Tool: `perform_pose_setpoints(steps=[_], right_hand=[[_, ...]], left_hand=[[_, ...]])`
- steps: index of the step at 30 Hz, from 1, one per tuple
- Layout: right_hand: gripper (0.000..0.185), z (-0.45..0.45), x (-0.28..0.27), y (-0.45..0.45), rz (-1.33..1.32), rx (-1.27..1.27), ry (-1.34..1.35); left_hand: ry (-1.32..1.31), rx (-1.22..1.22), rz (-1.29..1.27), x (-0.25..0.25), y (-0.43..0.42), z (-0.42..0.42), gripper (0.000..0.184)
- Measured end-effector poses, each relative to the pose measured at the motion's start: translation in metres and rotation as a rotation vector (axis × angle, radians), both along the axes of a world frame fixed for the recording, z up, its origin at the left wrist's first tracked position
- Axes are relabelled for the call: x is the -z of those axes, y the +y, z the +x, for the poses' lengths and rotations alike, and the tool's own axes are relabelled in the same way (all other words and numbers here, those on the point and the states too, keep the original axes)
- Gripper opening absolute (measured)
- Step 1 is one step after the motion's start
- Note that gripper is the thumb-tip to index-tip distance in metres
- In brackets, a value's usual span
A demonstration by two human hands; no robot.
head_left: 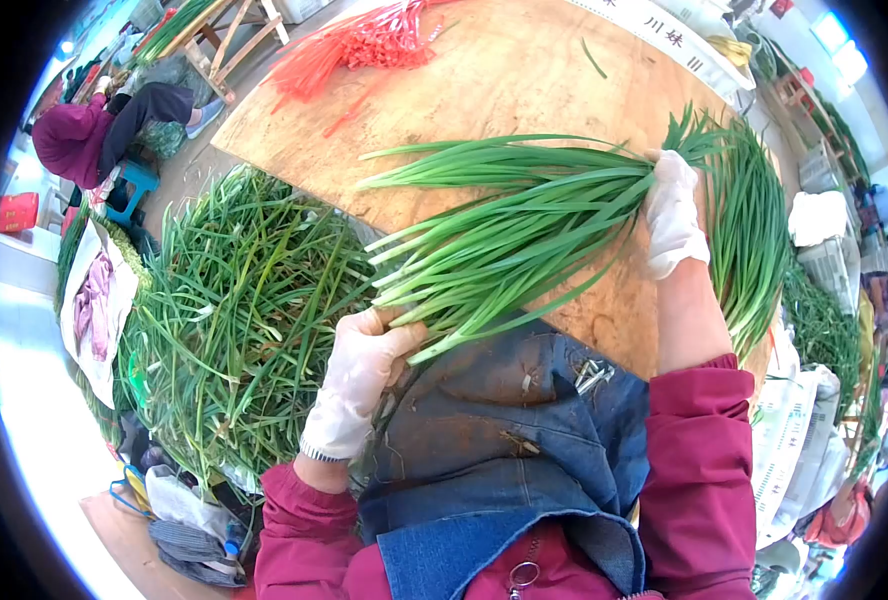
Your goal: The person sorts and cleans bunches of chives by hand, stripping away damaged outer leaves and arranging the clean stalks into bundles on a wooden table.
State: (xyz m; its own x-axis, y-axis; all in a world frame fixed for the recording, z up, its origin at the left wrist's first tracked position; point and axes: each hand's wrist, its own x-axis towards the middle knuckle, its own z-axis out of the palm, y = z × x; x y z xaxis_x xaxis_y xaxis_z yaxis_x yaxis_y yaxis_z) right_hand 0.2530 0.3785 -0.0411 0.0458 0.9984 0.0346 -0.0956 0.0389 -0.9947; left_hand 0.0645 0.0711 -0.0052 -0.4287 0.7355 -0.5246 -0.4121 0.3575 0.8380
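Observation:
A bunch of garlic chives (524,215) stretches between my two hands above the wooden table, its pale stem ends fanned out to the left. My right hand (676,215), in a thin whitish glove, is closed around the green leaf end. At the stem end, my left hand (354,375), gloved alike, has its fingers closed on a few of the lower stalks; the fingertips are partly hidden. Beyond my right hand, another pile of chives (749,230) lies along the table's right side. My lap is covered by a dark blue apron (494,430) with bits of plant debris.
A large heap of loose green leaves (244,310) rises left of the wooden table (504,70). Red plastic ties (364,55) lie at the table's far edge. A person in purple (79,140) sits at the upper left near a blue stool (134,190). White crates (784,450) stand at right.

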Motion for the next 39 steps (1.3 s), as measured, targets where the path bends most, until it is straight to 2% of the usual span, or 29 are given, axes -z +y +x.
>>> perform_pose_setpoints(steps=[4, 7, 9, 11, 13, 16, 19, 21, 23, 25, 26, 27, 29, 31, 32, 33, 35, 37, 39], right_hand=[[0.022, 0.002, 0.004, 0.011, -0.070, 0.058, -0.053], [0.023, 0.003, 0.004, 0.010, -0.079, 0.053, -0.024], [0.024, -0.003, -0.005, -0.002, -0.066, 0.064, -0.031], [0.025, -0.007, -0.016, -0.011, -0.043, 0.114, -0.084], [0.016, -0.007, -0.016, -0.009, -0.019, 0.146, -0.035], [0.017, -0.008, -0.009, -0.002, -0.030, 0.144, 0.048], [0.019, -0.001, 0.002, 0.008, 0.035, 0.116, -0.008], [0.019, 0.002, 0.005, 0.012, 0.056, 0.121, -0.066], [0.019, 0.000, 0.003, 0.014, 0.025, 0.144, -0.089], [0.017, -0.006, -0.009, 0.004, -0.010, 0.154, -0.126], [0.016, -0.007, -0.013, 0.000, -0.029, 0.162, -0.145], [0.016, -0.006, -0.011, 0.001, -0.019, 0.167, -0.103], [0.015, -0.006, -0.005, 0.006, -0.003, 0.175, -0.012], [0.023, 0.001, 0.000, 0.009, -0.025, 0.119, -0.126], [0.030, 0.003, 0.002, 0.011, -0.034, 0.087, -0.184], [0.031, -0.001, -0.003, 0.003, 0.007, 0.082, -0.172], [0.027, -0.001, -0.009, -0.010, 0.063, 0.086, -0.133], [0.015, -0.002, -0.009, -0.009, 0.071, 0.095, -0.044], [0.016, -0.006, -0.011, -0.009, 0.041, 0.106, 0.024]], left_hand=[[0.283, -0.124, -0.054, 0.007, -0.021, -0.014, 0.009], [0.328, -0.324, 0.003, 0.035, -0.053, -0.041, 0.021], [0.375, -0.231, -0.150, 0.041, -0.060, -0.032, 0.022], [0.382, -0.062, -0.102, 0.055, -0.049, -0.006, 0.020], [0.074, 0.112, 0.088, 0.057, -0.038, 0.009, 0.033], [-0.304, 0.101, 0.470, 0.073, -0.010, 0.020, 0.041], [-0.661, 0.091, 0.653, 0.081, 0.009, 0.024, 0.036], [-0.829, 0.080, 0.573, 0.069, -0.001, 0.017, 0.018], [-0.585, 0.114, 0.343, 0.038, -0.017, 0.007, 0.010], [-0.176, -0.123, 0.315, -0.001, -0.049, 0.005, 0.018], [0.217, -0.224, 0.446, -0.001, -0.070, -0.002, 0.020], [-0.056, -0.178, 0.632, -0.004, -0.099, -0.031, 0.012], [0.049, -0.087, 0.576, -0.010, -0.146, -0.080, 0.009], [0.919, -0.060, -0.277, -0.014, -0.147, -0.092, 0.016], [1.497, 0.036, -0.699, -0.006, -0.142, -0.082, 0.024], [1.659, 0.034, -0.668, 0.002, -0.137, -0.074, 0.028], [1.393, 0.070, -0.167, 0.004, -0.110, -0.047, 0.026], [1.291, 0.192, -0.006, -0.005, -0.074, -0.002, 0.030], [1.634, 0.292, 0.209, -0.002, -0.035, 0.022, 0.035]])
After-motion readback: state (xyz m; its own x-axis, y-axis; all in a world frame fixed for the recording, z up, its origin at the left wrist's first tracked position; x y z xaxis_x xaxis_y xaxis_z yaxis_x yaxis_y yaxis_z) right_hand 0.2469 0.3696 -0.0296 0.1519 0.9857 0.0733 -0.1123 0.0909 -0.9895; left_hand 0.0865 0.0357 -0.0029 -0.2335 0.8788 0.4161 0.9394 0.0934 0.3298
